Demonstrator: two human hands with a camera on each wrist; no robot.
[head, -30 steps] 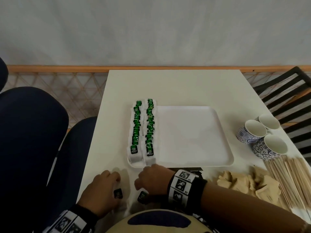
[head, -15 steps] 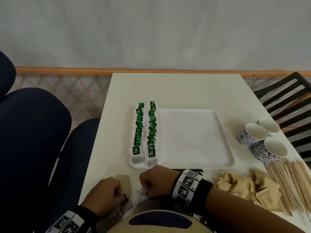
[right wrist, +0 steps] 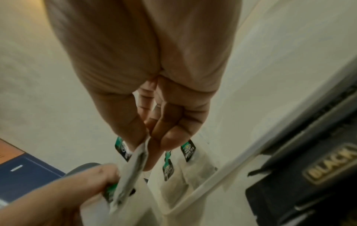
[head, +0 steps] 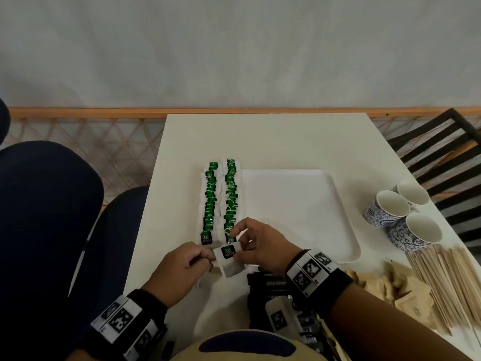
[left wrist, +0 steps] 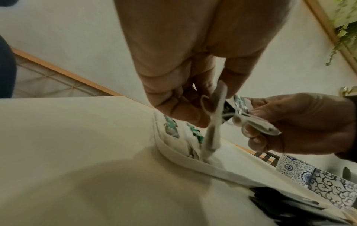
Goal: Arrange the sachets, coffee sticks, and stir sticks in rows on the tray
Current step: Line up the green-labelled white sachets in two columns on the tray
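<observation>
- Tea sachet (head: 230, 260): held above the table's near edge, just short of the tray's (head: 299, 212) near-left corner; its long axis runs roughly near-to-far, with the green label end pointing toward the tray.
- Left hand (head: 182, 269): thumb and forefinger pinch the sachet's left edge; other fingers curled.
- Right hand (head: 263, 243): fingertips pinch the sachet's right side near the label.
- Two rows of sachets (head: 221, 201): along the tray's left side, running near-to-far, labels overlapping.
- Right of the tray: three cups (head: 400, 212), brown sachets (head: 390, 287), wooden stir sticks (head: 447, 277).
</observation>
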